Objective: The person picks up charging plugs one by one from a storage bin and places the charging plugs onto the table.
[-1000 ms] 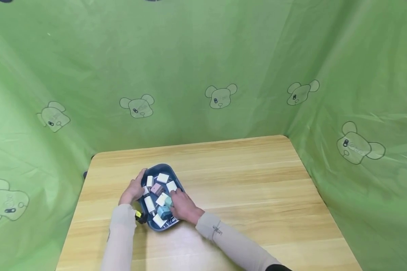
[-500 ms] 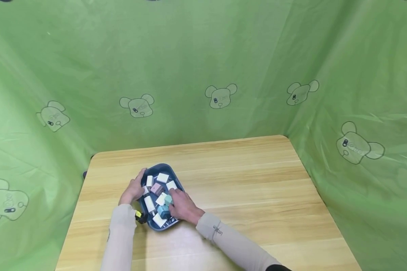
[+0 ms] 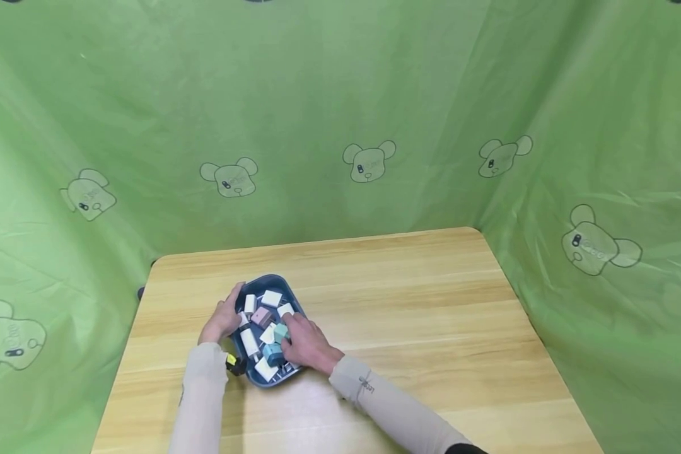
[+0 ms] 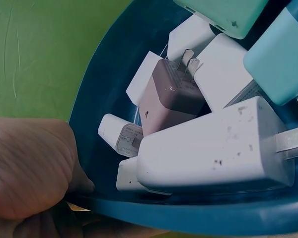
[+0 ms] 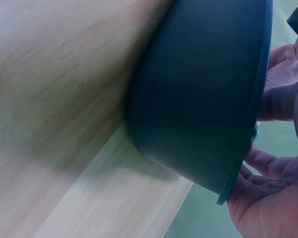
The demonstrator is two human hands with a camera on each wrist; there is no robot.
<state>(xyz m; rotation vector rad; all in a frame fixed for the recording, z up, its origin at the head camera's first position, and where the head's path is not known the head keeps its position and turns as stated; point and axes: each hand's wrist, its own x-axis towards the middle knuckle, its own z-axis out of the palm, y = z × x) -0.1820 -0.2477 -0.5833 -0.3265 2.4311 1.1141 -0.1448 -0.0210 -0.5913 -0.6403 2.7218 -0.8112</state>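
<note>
A dark blue plastic basin (image 3: 269, 280) on the table holds several charger plugs. My left hand (image 3: 222, 320) grips its left rim; in the left wrist view the thumb lies inside the wall and the fingers outside, below the rim. My right hand (image 3: 308, 343) reaches over the right rim with its fingers down among the plugs, beside a mint charger plug (image 3: 280, 333) and a blue charger plug (image 3: 273, 354). Whether it pinches one is hidden by the hand and the basin wall. A mauve charger plug (image 4: 171, 96) and a long white charger plug (image 4: 208, 148) lie nearer the left hand.
The basin stands on the left half of a wood-grain table (image 3: 408, 315). Green curtains (image 3: 318, 94) with mouse-head prints hang behind and at both sides. A black and yellow object (image 3: 235, 363) sits at the left wrist.
The right fingers and the mint and blue plugs have shifted very slightly. My left hand keeps its place on the rim, and the basin has not moved visibly.
</note>
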